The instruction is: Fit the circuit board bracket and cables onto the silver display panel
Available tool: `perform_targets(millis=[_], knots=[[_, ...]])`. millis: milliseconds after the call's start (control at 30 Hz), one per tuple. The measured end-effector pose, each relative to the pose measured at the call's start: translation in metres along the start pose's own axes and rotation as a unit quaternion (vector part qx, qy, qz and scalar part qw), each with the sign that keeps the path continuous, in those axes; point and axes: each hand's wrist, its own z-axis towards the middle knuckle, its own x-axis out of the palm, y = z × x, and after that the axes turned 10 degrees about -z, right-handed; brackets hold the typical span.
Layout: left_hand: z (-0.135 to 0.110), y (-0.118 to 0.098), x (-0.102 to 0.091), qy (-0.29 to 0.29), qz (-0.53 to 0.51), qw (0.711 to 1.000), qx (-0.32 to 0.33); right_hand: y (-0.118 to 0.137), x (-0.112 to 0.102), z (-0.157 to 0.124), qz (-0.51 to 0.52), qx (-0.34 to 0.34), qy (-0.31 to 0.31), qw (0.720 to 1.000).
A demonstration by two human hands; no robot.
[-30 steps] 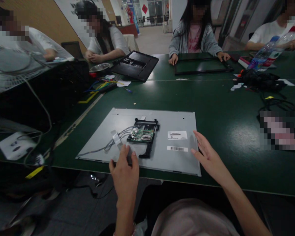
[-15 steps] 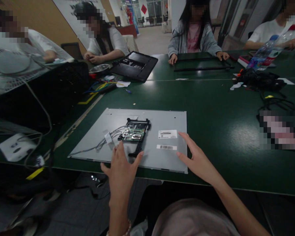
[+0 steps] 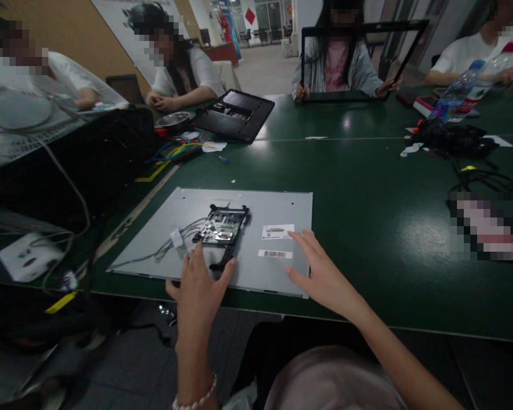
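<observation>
1. The green surface point(image 3: 260, 162) was occupied by parts set apart, apparently so that none was crowded.
2. At its far edge, a black frame point(image 3: 367, 27) was held upright by a co-worker point(image 3: 336, 65), with both sides gripped, presumably for balance.
3. A black cover point(image 3: 248, 114) was laid near the far edge, left of the frame.
4. The grey panel point(image 3: 250, 245) was laid flat along the near edge, probably for easy reach, with the side bearing electronics turned up.
5. Nothing was gripped by either hand. The left hand point(image 3: 199, 290) was held over the panel's near edge, fingers spread and bent, perhaps to spare the circuit board point(image 3: 218, 232) just beyond. The right hand point(image 3: 330, 280) was held open over the panel's right edge, thumb parted from the fingers. Whether the panel was touched could not be told.
6. The circuit board was carried by a black bracket point(image 3: 227, 254) near the panel's middle.
7. Cables point(image 3: 165, 249) were led toward the panel's near left corner, seemingly kept bundled by tape point(image 3: 176, 238).
8. An upper label point(image 3: 277, 232) and a barcode label point(image 3: 276, 254) were placed near the panel's right edge, where both could be read.
</observation>
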Motion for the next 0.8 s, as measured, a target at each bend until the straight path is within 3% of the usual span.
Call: perform_targets(millis=[233, 567, 800], knots=[[0.005, 0.01, 0.001, 0.0, 0.004, 1.0, 0.016, -0.001, 0.008, 0.006, -0.027, -0.008, 0.019, 0.999], [0.017, -0.021, 0.007, -0.076, 0.042, 0.996, 0.007, 0.002, 0.023, 0.006, -0.118, -0.038, 0.006, 0.992], [0.025, -0.027, 0.014, -0.044, 0.101, 0.994, 0.023, -0.004, 0.019, -0.001, -0.168, -0.061, -0.02, 0.984]])
